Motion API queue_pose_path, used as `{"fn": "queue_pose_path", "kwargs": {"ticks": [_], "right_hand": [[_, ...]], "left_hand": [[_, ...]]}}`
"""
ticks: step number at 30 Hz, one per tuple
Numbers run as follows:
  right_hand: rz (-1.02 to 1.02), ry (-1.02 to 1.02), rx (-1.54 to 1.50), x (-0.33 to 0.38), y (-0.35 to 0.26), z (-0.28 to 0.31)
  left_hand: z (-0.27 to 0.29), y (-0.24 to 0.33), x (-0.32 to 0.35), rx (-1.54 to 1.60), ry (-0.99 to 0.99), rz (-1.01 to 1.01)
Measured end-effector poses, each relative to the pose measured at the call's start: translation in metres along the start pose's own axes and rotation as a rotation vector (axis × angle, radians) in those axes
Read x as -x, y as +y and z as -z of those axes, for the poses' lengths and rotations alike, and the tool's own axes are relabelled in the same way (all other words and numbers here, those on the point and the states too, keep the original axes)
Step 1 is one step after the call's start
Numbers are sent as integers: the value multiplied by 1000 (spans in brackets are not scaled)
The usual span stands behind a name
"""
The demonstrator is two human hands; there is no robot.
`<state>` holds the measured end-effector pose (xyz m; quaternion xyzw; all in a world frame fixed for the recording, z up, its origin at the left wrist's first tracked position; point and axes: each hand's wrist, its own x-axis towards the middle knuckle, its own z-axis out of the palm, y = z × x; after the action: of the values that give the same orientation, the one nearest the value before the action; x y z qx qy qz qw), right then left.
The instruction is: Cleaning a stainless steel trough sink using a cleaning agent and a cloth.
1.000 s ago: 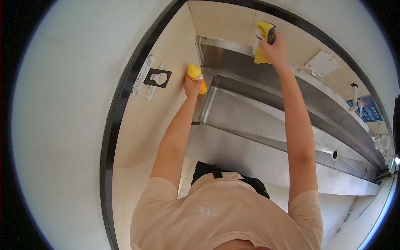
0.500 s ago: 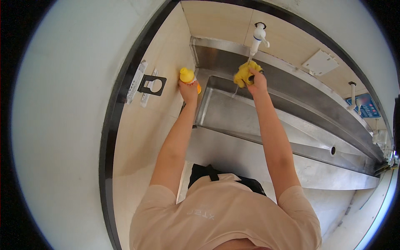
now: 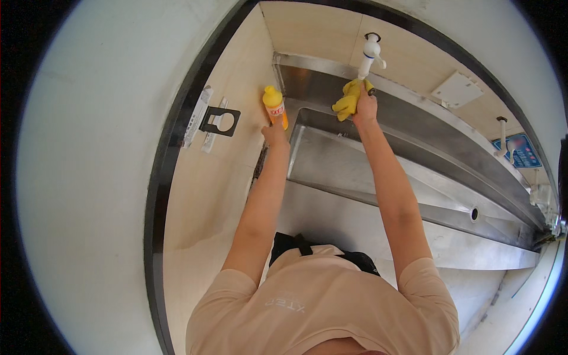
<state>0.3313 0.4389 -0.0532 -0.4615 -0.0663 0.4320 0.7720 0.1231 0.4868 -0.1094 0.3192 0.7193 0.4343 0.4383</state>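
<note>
My right hand (image 3: 366,106) is closed round a bunched yellow cloth (image 3: 347,104), held right under the spout of a white tap (image 3: 369,54) on the back wall. A small dark piece shows at the cloth's edge beside my fingers; its kind is unclear. An orange bottle with a yellow cap (image 3: 275,107) stands upright at the sink's left end, by the side wall. Just in front of the bottle, my left hand (image 3: 275,133) has its thumb and fingers apart, with the fingertips at or near the bottle's lower side. Below the cloth runs the long steel sink (image 3: 331,157).
A black bracket with a round hole (image 3: 223,121) sticks out from the left wall. Farther right are a second white tap (image 3: 503,139), a white wall box (image 3: 457,90) and a blue sign (image 3: 522,151). A round drain hole (image 3: 474,214) lies in the sink's right part.
My left hand has let go of the bottle and drawn slightly back toward me; the bottle now stands alone. My right hand has raised the cloth closer to the tap spout.
</note>
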Motion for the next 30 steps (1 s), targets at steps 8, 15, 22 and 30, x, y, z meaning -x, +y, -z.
{"fn": "queue_pose_path", "kwargs": {"ticks": [8, 15, 22, 30], "right_hand": [[-53, 113, 71, 9, -20, -22], [-52, 17, 0, 4, -19, -4], [-63, -132, 152, 12, -15, 4], [415, 75, 1156, 53, 23, -3]], "left_hand": [[-16, -8, -9, 422, -222, 361], [-18, -15, -27, 400, -231, 621], [-26, -4, 12, 533, -786, 536], [-63, 38, 74, 934, -1156, 478]]}}
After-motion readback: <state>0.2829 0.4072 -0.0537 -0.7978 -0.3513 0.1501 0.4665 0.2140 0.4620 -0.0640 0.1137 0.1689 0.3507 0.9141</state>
